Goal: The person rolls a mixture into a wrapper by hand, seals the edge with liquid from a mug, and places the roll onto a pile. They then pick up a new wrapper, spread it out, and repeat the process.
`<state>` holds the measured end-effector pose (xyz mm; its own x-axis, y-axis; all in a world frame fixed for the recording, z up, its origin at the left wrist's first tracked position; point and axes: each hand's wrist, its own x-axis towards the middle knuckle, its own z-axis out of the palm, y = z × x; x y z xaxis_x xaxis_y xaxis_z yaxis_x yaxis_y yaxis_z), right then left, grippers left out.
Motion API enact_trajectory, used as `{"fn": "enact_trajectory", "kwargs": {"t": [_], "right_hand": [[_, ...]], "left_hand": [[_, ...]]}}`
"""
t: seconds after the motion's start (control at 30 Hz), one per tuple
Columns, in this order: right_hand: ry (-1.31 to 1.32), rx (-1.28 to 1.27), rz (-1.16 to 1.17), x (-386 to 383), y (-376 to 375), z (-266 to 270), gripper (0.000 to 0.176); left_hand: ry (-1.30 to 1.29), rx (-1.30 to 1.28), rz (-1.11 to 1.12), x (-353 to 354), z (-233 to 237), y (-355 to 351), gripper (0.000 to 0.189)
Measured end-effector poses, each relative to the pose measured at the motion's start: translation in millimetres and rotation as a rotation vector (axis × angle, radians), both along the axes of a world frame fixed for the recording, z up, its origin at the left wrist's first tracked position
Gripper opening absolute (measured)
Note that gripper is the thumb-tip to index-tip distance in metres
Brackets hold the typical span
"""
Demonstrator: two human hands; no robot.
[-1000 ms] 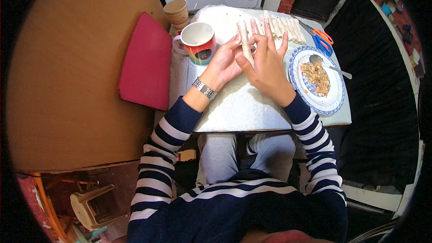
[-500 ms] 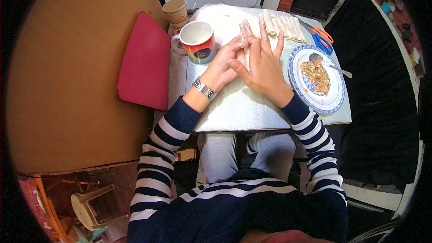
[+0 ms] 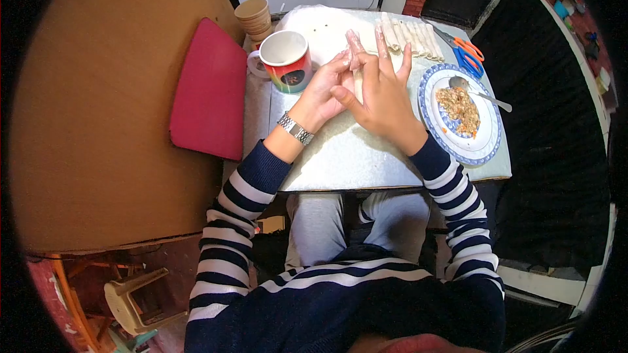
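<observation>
My left hand (image 3: 325,90), with a metal watch at its wrist, is curled around a pale roll (image 3: 358,85), mostly hidden between my palms. Across it lies my right hand (image 3: 383,88), fingers spread, its thumb over the roll. White residue coats the fingertips of both hands. Several white rolls (image 3: 412,36) lie in a row beyond my right hand. To the right, a blue-rimmed plate (image 3: 487,147) holds a brown chopped filling (image 3: 458,108) and a spoon (image 3: 490,101). A colourful mug (image 3: 286,68) stands left of my left hand.
Scissors (image 3: 468,52) with orange and blue handles lie behind the plate. Stacked paper cups (image 3: 254,16) stand behind the mug. A white sheet (image 3: 317,26) covers the table's back. Left of the table (image 3: 353,163) are a red panel (image 3: 209,91) and a brown board (image 3: 118,104).
</observation>
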<state>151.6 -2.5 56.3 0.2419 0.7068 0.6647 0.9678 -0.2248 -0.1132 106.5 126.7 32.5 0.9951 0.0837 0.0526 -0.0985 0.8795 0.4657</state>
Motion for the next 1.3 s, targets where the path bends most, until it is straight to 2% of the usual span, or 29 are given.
{"fn": "enact_trajectory", "kwargs": {"t": [0.03, 0.13, 0.17, 0.23, 0.33, 0.43, 0.47, 0.53, 0.63, 0.73, 0.97, 1.03, 1.13, 1.3], "right_hand": [[0.01, 0.007, 0.017, -0.5, 0.2, -0.3, 0.064], [0.039, 0.039, 0.039, -0.3, -0.2, -0.7, 0.065], [0.049, 0.058, 0.029, 0.9, -0.8, 0.7, 0.065], [0.046, 0.06, 0.014, 2.5, -0.3, 1.1, 0.064], [0.018, 0.026, 0.015, 2.2, 0.0, -1.3, 0.063], [0.01, 0.033, 0.047, -1.6, 0.4, -1.8, 0.062], [0.011, 0.045, 0.05, -1.9, 0.1, -0.3, 0.062], [0.026, 0.074, 0.038, 0.6, -0.3, -0.2, 0.062], [0.042, 0.089, -0.001, 6.6, -0.1, -2.7, 0.06], [0.014, 0.052, -0.004, 4.5, 1.1, -2.9, 0.059], [0.05, 0.097, 0.047, 1.1, 0.0, 0.5, 0.058], [0.057, 0.113, 0.029, 3.5, -0.3, 0.4, 0.059], [0.046, 0.076, 0.013, 4.1, -0.2, -1.6, 0.059], [0.01, 0.051, 0.076, -2.4, 1.1, -1.1, 0.06]], "left_hand": [[0.019, 0.019, 0.008, -0.2, 0.7, 0.0, 0.029], [-0.193, -0.163, -0.174, 4.8, -11.0, 9.7, 0.029], [-0.116, -0.119, -0.119, 5.9, -14.5, 10.2, 0.026], [0.036, -0.03, -0.008, -4.7, 13.0, -1.9, 0.02], [0.011, -0.051, 0.004, 1.2, -0.8, 2.8, 0.019], [-0.123, -0.044, -0.127, 8.4, -17.7, 14.3, 0.032], [-0.087, -0.056, -0.104, 9.8, -22.1, 15.6, 0.032], [-0.015, -0.083, -0.061, 2.5, -4.2, 6.5, 0.031], [-0.059, -0.006, -0.084, -1.1, 0.4, 3.9, 0.031], [0.03, 0.003, 0.009, -2.9, 4.2, -2.0, 0.033], [-0.033, -0.051, -0.03, 5.3, -9.5, 7.8, 0.033], [-0.027, -0.003, -0.055, -4.6, 7.9, 2.6, 0.032], [0.009, 0.018, 0.007, -6.2, 9.6, -2.2, 0.032], [-0.023, -0.048, -0.017, 3.4, -6.6, 8.4, 0.034]]}}
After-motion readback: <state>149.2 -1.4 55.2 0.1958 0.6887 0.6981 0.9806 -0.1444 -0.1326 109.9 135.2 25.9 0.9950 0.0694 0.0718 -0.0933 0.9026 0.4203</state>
